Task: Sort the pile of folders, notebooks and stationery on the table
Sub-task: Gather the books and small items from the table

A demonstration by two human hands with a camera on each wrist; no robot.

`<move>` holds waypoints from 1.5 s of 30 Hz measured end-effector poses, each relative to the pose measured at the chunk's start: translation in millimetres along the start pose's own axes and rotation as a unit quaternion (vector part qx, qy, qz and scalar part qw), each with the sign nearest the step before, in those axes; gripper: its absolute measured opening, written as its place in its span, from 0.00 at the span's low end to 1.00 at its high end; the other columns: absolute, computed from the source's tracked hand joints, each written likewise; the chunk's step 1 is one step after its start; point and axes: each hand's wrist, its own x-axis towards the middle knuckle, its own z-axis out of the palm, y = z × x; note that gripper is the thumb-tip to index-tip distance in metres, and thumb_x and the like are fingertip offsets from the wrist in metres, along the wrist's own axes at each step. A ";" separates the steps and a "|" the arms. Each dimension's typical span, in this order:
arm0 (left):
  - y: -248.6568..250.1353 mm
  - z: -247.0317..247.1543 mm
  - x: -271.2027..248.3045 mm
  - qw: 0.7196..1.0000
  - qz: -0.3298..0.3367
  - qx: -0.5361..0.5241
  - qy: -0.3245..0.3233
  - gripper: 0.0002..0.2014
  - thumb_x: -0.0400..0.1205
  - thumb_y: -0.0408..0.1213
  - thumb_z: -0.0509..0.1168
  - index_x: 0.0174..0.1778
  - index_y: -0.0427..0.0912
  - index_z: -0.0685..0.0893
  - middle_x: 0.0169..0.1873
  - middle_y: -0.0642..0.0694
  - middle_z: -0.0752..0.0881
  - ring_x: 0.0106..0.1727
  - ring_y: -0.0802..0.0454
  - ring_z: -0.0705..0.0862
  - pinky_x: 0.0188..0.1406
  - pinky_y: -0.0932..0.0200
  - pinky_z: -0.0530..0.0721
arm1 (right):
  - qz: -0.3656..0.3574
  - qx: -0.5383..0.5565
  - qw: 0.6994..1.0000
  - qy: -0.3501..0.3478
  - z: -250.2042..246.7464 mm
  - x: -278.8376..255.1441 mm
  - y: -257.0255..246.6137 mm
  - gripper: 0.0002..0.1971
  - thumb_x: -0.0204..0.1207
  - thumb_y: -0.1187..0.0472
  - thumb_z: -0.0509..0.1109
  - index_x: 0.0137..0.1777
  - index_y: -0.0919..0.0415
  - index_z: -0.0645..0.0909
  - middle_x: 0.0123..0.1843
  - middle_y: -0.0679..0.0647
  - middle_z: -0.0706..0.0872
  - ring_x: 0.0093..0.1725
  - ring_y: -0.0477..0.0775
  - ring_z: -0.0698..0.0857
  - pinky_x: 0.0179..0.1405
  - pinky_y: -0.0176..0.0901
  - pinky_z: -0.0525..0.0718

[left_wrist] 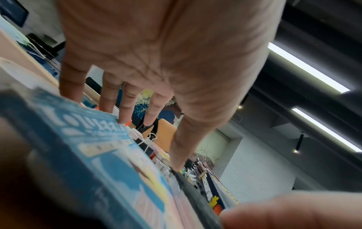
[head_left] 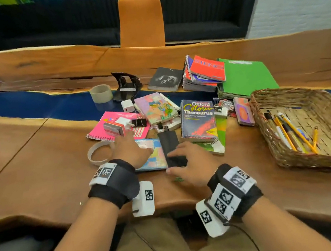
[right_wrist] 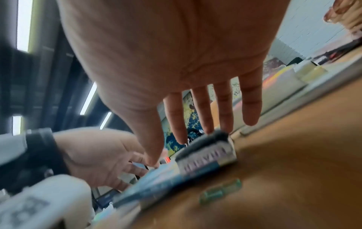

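A pastel blue book [head_left: 156,158] lies near the table's front edge, with a black pouch [head_left: 171,147] lying on its right part. My left hand [head_left: 133,150] rests on the book's left side; in the left wrist view its fingers [left_wrist: 109,99] are straight, tips down on the blue cover [left_wrist: 98,155]. My right hand [head_left: 186,161] lies flat over the near end of the pouch. Its straight fingers [right_wrist: 225,108] touch the pouch [right_wrist: 203,141] in the right wrist view. Neither hand grips anything.
Behind lie an Oxford thesaurus [head_left: 198,119], a pink spiral notebook [head_left: 103,128], a pastel notebook [head_left: 155,107], red notebooks [head_left: 208,71] and a green folder [head_left: 246,75]. A wicker basket [head_left: 264,127] with pencils [head_left: 292,130] stands right. A white tape ring [head_left: 99,153] sits left. A green clip [right_wrist: 221,190] lies on the wood.
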 end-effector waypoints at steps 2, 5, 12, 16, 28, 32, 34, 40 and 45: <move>1.2 2.6 -3.8 1.000 0.003 -0.003 -0.014 0.46 0.71 0.56 0.76 0.81 0.47 0.63 0.78 0.40 0.70 0.77 0.38 0.69 0.74 0.42 0.73 | 0.015 0.001 1.000 0.008 4.4 0.9 3.6 0.24 0.74 0.42 0.74 0.69 0.43 0.82 0.73 0.47 0.74 0.72 0.50 0.75 0.70 0.45 0.73; -1.9 9.4 -11.4 1.000 0.006 -0.020 0.014 0.44 0.69 0.54 0.79 0.78 0.49 0.68 0.75 0.41 0.72 0.74 0.40 0.73 0.72 0.42 0.76 | 0.024 0.015 0.999 0.024 6.0 2.2 9.8 0.20 0.75 0.44 0.74 0.67 0.42 0.83 0.74 0.44 0.73 0.71 0.49 0.75 0.71 0.47 0.75; -3.5 -3.5 -9.8 0.964 -0.060 -0.238 0.107 0.35 0.73 0.39 0.80 0.75 0.46 0.72 0.71 0.43 0.75 0.68 0.43 0.77 0.68 0.47 0.78 | 0.019 0.008 0.999 0.046 17.2 -0.1 12.1 0.21 0.80 0.47 0.69 0.73 0.39 0.77 0.79 0.42 0.69 0.73 0.52 0.75 0.70 0.48 0.76; 2.3 -16.4 -14.9 0.837 -0.183 -0.512 -0.060 0.26 0.78 0.33 0.74 0.70 0.41 0.73 0.59 0.38 0.86 0.54 0.39 0.88 0.52 0.35 0.88 | 0.015 0.001 0.998 0.054 16.6 -4.5 13.8 0.28 0.78 0.42 0.69 0.77 0.39 0.71 0.80 0.41 0.67 0.75 0.49 0.73 0.70 0.46 0.75; 20.3 -45.8 -21.7 0.884 -0.061 -0.464 0.003 0.30 0.83 0.27 0.65 0.79 0.51 0.68 0.68 0.39 0.80 0.60 0.39 0.86 0.51 0.41 0.90 | -0.004 -0.025 0.995 0.097 10.1 -1.2 15.4 0.28 0.77 0.60 0.64 0.79 0.47 0.69 0.75 0.47 0.75 0.73 0.54 0.70 0.73 0.51 0.72; 19.9 -60.4 -24.6 0.881 -0.033 -0.471 0.037 0.32 0.82 0.27 0.65 0.80 0.55 0.68 0.69 0.42 0.79 0.58 0.43 0.87 0.51 0.45 0.91 | -0.006 -0.045 0.995 0.090 8.3 0.7 13.6 0.35 0.76 0.42 0.68 0.82 0.43 0.63 0.80 0.47 0.68 0.78 0.53 0.64 0.78 0.53 0.68; 23.1 -68.6 -28.4 0.878 -0.013 -0.476 0.045 0.30 0.83 0.26 0.64 0.79 0.55 0.69 0.67 0.45 0.79 0.54 0.47 0.87 0.44 0.51 0.91 | -0.011 -0.026 0.994 0.106 6.3 0.9 9.9 0.36 0.76 0.38 0.68 0.83 0.40 0.62 0.82 0.48 0.66 0.80 0.54 0.62 0.80 0.50 0.65; 38.5 -79.8 -40.3 0.856 0.032 -0.514 0.032 0.31 0.82 0.26 0.62 0.78 0.58 0.69 0.66 0.45 0.80 0.51 0.45 0.90 0.42 0.46 0.92 | -0.037 0.040 0.975 0.214 0.8 5.7 3.2 0.20 0.82 0.51 0.68 0.74 0.45 0.78 0.79 0.52 0.74 0.74 0.59 0.72 0.72 0.51 0.73; 46.4 -62.9 -44.7 0.819 0.000 -0.574 -0.006 0.29 0.83 0.29 0.60 0.76 0.60 0.66 0.64 0.42 0.81 0.51 0.42 0.90 0.36 0.47 0.90 | -0.012 0.032 0.983 0.180 6.4 14.3 16.0 0.21 0.84 0.50 0.65 0.76 0.35 0.73 0.83 0.51 0.69 0.77 0.61 0.71 0.74 0.50 0.72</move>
